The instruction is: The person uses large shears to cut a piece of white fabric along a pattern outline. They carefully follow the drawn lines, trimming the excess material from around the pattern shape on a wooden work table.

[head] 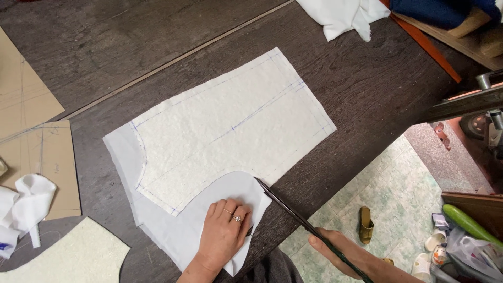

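Scissors (pixel 293 212), one pair, clenched in right hand (pixel 340 251); left hand (pixel 225 233) flat, released, pressing seemingly two fabric layers (pixel 225 126).

Scissor handles (pixel 346 258) hidden; right hand (pixel 348 256) cropped.

Far left of the grip I see a brown card shape (pixel 50 167) on the dark table (pixel 367 78). A crumpled white rag (pixel 26 202) lies on it, and a fuzzy white piece (pixel 73 254) sits just below. Far ahead of the grip are a white cloth (pixel 343 15) and a blue cloth (pixel 440 10). Close to the right, down on the green floor (pixel 398 194), is a sandal (pixel 365 224). Further right are little cups (pixel 434 242) and a long green thing (pixel 469 222).
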